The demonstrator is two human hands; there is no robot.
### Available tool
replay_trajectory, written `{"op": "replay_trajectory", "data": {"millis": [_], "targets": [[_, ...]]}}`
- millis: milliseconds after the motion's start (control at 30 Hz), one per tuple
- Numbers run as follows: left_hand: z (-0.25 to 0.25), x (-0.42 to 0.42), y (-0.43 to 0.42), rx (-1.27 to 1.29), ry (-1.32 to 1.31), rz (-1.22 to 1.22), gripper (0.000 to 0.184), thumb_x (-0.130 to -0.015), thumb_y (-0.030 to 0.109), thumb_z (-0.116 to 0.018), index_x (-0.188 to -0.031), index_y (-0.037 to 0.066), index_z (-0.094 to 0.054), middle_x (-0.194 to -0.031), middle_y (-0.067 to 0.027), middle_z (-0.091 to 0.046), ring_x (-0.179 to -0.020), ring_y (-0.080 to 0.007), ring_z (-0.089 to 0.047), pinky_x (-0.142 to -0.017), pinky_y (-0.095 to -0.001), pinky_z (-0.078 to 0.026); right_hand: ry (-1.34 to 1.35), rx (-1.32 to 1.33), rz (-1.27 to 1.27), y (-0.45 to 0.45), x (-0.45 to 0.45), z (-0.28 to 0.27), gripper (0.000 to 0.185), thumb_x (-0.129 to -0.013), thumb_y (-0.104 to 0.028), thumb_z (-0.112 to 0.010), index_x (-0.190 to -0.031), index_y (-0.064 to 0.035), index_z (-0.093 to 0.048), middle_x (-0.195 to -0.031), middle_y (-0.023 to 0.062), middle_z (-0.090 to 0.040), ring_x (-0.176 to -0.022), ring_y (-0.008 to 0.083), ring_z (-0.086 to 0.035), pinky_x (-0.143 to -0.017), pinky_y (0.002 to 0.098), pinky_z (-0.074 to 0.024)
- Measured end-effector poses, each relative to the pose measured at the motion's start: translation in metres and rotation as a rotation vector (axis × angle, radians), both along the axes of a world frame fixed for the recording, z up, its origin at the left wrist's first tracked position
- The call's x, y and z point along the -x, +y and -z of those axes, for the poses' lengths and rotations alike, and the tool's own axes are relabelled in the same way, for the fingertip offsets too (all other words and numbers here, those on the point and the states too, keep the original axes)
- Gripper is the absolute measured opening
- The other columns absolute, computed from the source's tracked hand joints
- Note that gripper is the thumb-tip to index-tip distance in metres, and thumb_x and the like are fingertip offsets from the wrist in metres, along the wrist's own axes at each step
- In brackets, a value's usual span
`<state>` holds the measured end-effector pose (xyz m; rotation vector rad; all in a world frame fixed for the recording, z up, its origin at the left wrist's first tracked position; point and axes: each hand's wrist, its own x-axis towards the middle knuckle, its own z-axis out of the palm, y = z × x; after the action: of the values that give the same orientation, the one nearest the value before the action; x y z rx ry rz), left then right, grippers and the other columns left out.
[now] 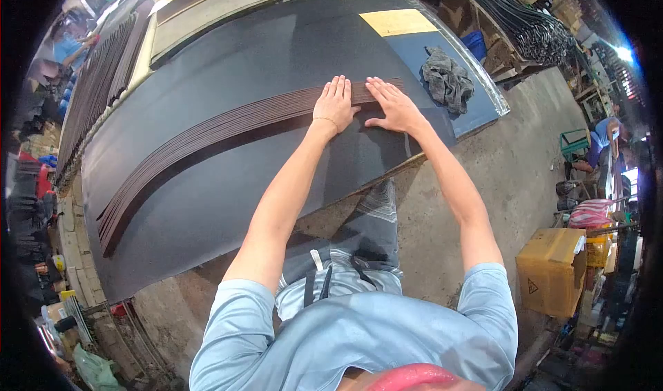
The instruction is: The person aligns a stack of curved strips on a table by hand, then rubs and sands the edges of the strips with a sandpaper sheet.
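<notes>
A long stack of dark brown strips [228, 123] lies across a black sheet [276, 49] on the table, and the fisheye view bends it into a curve. My left hand [335, 106] rests on the stack near its right end, fingers stretched out side by side. Just to the right, my right hand [395, 108] lies on the same stack with its fingers extended and the thumb apart. Both palms face down, and the thumbs point toward each other along the near edge of the strips. What the strips are made of I cannot tell.
A yellow sheet [398, 23] and a crumpled grey cloth [447, 79] lie at the table's right end. Bundled black strips [514, 14] sit on a rack beyond. A cardboard box [550, 270] stands on the floor at right. Other people [606, 137] work at both sides.
</notes>
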<state>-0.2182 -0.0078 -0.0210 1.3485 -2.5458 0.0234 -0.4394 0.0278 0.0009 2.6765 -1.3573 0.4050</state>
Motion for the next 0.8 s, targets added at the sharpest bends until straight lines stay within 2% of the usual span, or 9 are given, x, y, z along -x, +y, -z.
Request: {"op": "replay_trajectory", "data": {"millis": [300,433,467,500,633,700,733,767,800], "targets": [[0.004,0.004,0.002,0.021,0.006,-0.007,0.081,-0.097,0.046,-0.060,-0.153,-0.007,-0.033,-0.160,-0.0236,-0.035,-0.152,-0.0350,-0.030,-0.125,-0.0452,-0.025,0.058,-0.020,0.107,0.001,0.034,-0.005,0.085,-0.096,-0.061,-0.055,-0.151,0.0026,-0.040,-0.158,0.0187,-0.041,-0.149,0.0330,-0.037,-0.123,0.0429,-0.0296],[0.004,0.003,0.003,0.025,0.021,-0.007,0.082,-0.097,0.046,-0.060,-0.153,-0.007,-0.033,-0.160,-0.0238,-0.035,-0.151,-0.0353,-0.031,-0.125,-0.0454,-0.025,0.038,-0.038,0.157,0.001,0.038,-0.010,0.079,-0.098,-0.055,-0.058,-0.151,0.0013,-0.041,-0.157,0.0183,-0.043,-0.147,0.0331,-0.039,-0.122,0.0435,-0.0317],[0.006,0.004,0.003,0.032,0.033,-0.007,0.081,-0.097,0.046,-0.060,-0.153,-0.007,-0.033,-0.160,-0.0239,-0.036,-0.151,-0.0355,-0.031,-0.125,-0.0455,-0.025,0.049,-0.073,0.198,-0.001,0.037,-0.013,0.081,-0.094,-0.053,-0.064,-0.148,0.0022,-0.044,-0.156,0.0190,-0.045,-0.146,0.0323,-0.041,-0.121,0.0447,-0.0320],[0.006,0.004,0.002,0.029,0.031,-0.008,0.081,-0.097,0.046,-0.060,-0.153,-0.007,-0.033,-0.160,-0.0239,-0.036,-0.151,-0.0355,-0.031,-0.125,-0.0455,-0.025,0.047,-0.076,0.196,-0.003,0.030,-0.021,0.081,-0.094,-0.053,-0.064,-0.148,0.0022,-0.044,-0.156,0.0190,-0.045,-0.146,0.0323,-0.041,-0.121,0.0447,-0.0320],[0.003,0.002,0.003,0.066,0.010,0.003,0.080,-0.097,0.045,-0.060,-0.151,-0.007,-0.036,-0.157,-0.0244,-0.039,-0.149,-0.0364,-0.034,-0.124,-0.0461,-0.027,-0.061,0.112,0.106,-0.029,0.006,-0.020,0.086,-0.085,-0.055,-0.074,-0.142,0.0045,-0.051,-0.150,0.0219,-0.050,-0.144,0.0337,-0.043,-0.119,0.0460,-0.0353],[0.004,0.000,0.004,0.131,0.030,0.030,0.077,-0.095,0.043,-0.063,-0.148,-0.008,-0.041,-0.151,-0.0253,-0.046,-0.144,-0.0374,-0.040,-0.121,-0.0471,-0.030,-0.134,-0.201,0.004,-0.044,0.004,-0.010,0.082,-0.086,-0.055,-0.072,-0.139,0.0039,-0.052,-0.142,0.0223,-0.055,-0.137,0.0358,-0.049,-0.114,0.0466,-0.0389],[0.004,0.000,0.003,0.140,0.036,0.037,0.076,-0.094,0.042,-0.065,-0.146,-0.007,-0.042,-0.148,-0.0253,-0.048,-0.142,-0.0375,-0.042,-0.121,-0.0474,-0.031,-0.099,-0.167,0.039,-0.040,0.003,-0.007,0.079,-0.087,-0.055,-0.071,-0.137,0.0031,-0.054,-0.132,0.0213,-0.060,-0.127,0.0361,-0.055,-0.110,0.0468,-0.0413],[0.005,0.000,0.002,0.148,0.046,0.042,0.075,-0.093,0.041,-0.067,-0.145,-0.007,-0.044,-0.146,-0.0254,-0.050,-0.141,-0.0376,-0.044,-0.120,-0.0477,-0.032,-0.104,-0.173,0.060,-0.035,0.002,-0.004,0.079,-0.087,-0.055,-0.071,-0.137,0.0031,-0.054,-0.132,0.0213,-0.060,-0.127,0.0361,-0.055,-0.110,0.0468,-0.0413],[0.004,0.000,0.002,0.131,0.055,0.038,0.075,-0.092,0.040,-0.068,-0.144,-0.007,-0.045,-0.144,-0.0245,-0.052,-0.139,-0.0374,-0.046,-0.119,-0.0481,-0.033,-0.110,-0.064,0.038,-0.031,0.000,-0.001,0.078,-0.087,-0.056,-0.071,-0.136,0.0027,-0.054,-0.128,0.0206,-0.061,-0.124,0.0361,-0.056,-0.109,0.0466,-0.0420]]}}
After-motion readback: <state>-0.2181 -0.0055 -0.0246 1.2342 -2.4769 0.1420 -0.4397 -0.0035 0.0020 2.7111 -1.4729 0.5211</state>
